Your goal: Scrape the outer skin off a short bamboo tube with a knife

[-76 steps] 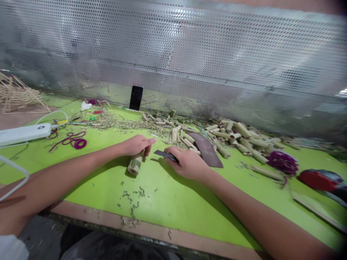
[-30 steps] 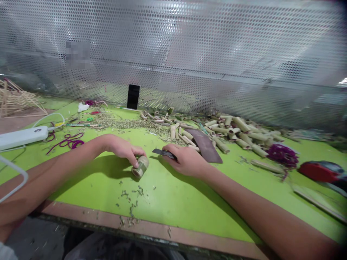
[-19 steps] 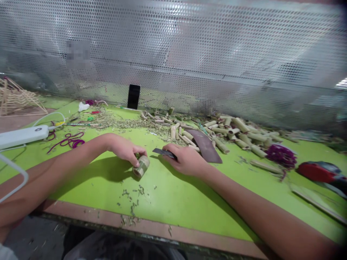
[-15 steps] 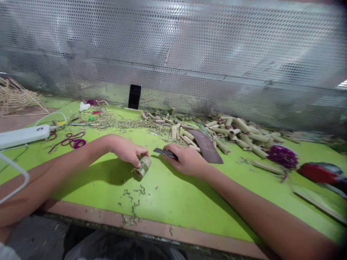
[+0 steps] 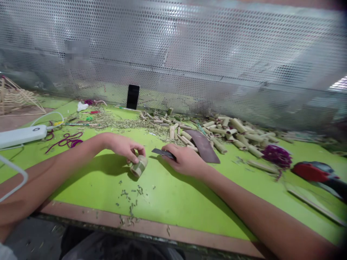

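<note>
Left grip [image 5: 122, 146] holds bamboo tube [image 5: 139, 166], open end toward lower-left.

The bench top [image 5: 173, 202] is lime green, the bamboo tube [image 5: 138, 167] mottled green and tan (almost camouflage), the perforated screen [image 5: 173, 54] silver.

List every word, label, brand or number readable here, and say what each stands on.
No text can be read.
The white power strip bears a small mark, too small to read.
The black phone shows only a dark surface.
The blurred patch on the perforated metal screen is unreadable.
</note>
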Available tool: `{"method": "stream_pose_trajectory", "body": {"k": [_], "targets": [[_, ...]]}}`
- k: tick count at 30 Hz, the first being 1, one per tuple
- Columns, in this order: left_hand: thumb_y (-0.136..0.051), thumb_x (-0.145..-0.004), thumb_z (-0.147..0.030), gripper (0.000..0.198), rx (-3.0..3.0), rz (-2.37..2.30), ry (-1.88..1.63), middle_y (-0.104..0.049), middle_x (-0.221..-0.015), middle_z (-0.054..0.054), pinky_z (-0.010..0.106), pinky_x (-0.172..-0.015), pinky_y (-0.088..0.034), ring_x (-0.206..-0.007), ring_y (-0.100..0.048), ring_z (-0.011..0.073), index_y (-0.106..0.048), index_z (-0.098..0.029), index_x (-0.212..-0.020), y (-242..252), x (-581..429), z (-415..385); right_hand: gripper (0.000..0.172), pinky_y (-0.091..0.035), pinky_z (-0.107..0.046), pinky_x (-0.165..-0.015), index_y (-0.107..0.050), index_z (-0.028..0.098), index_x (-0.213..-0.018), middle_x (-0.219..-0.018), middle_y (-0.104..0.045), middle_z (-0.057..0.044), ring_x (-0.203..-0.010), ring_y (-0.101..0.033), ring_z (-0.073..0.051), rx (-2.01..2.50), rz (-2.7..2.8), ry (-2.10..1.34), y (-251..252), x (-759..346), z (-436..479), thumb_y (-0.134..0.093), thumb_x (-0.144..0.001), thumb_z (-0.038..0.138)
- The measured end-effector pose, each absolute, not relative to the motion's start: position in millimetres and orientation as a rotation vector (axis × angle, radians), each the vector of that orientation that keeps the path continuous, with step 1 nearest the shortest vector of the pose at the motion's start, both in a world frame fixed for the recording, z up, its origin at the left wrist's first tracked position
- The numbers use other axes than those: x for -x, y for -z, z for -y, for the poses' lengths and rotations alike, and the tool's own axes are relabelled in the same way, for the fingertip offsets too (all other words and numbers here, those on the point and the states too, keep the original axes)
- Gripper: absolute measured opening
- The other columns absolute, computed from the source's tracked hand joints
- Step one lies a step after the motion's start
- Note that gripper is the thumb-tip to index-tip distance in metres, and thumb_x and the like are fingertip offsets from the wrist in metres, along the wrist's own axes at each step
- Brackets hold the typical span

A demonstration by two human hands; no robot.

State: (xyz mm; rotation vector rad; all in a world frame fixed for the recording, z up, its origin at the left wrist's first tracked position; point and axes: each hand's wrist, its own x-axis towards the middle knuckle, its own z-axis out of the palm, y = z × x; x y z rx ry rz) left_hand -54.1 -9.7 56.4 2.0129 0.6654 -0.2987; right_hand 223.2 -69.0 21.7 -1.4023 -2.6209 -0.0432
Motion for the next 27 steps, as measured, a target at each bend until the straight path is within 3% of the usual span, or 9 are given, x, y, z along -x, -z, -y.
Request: {"method": "stream_pose_trajectory", "body": {"k": [9,16,23,27], "targets": [[-0.076,-0.082,-0.051,0.042,-1.906,-0.618,0.047,-0.066,-0.109,0.008,0.033,-0.084,-0.048,-0.096,-0.063,0.0214,-0.059,-0.018,-0.102,-36,50,0,0.027,-0.034,-0.031,-0.058,-0.061,0.019,-0.116,-0.101,-0.075,-0.009,-0.068,-0.063,-0.021,1.356,2.584,0.047,-23,-225,75,-0.047,-0.1,0.036],[-0.089,-0.073,-0.037,0.046,-1.675,-0.483,-0.177,-0.058,-0.133,0.011,0.042,-0.099,-0.046,-0.117,-0.06,0.0258,-0.053,-0.02,-0.098,-25,47,-1,0.026,-0.034,-0.031,-0.057,-0.06,0.018,-0.115,-0.099,-0.075,-0.009,-0.066,-0.063,-0.021,1.246,2.536,0.129,-20,-228,75,-0.048,-0.099,0.035],[-0.079,-0.085,-0.032,0.032,-1.682,-0.44,-0.23,-0.064,-0.118,0.008,0.041,-0.097,-0.047,-0.112,-0.062,0.0229,-0.056,-0.021,-0.105,-27,46,5,0.023,-0.034,-0.03,-0.058,-0.059,0.019,-0.113,-0.097,-0.075,-0.008,-0.068,-0.065,-0.021,1.214,2.537,0.165,-18,-230,72,-0.049,-0.099,0.034],[-0.077,-0.081,-0.02,0.034,-1.545,-0.344,-0.219,-0.065,-0.119,0.007,0.041,-0.103,-0.044,-0.12,-0.059,0.0222,-0.059,-0.022,-0.109,-28,46,7,0.022,-0.034,-0.03,-0.058,-0.059,0.018,-0.113,-0.096,-0.075,-0.008,-0.068,-0.065,-0.021,1.191,2.547,0.159,-16,-231,71,-0.049,-0.098,0.032]]}}
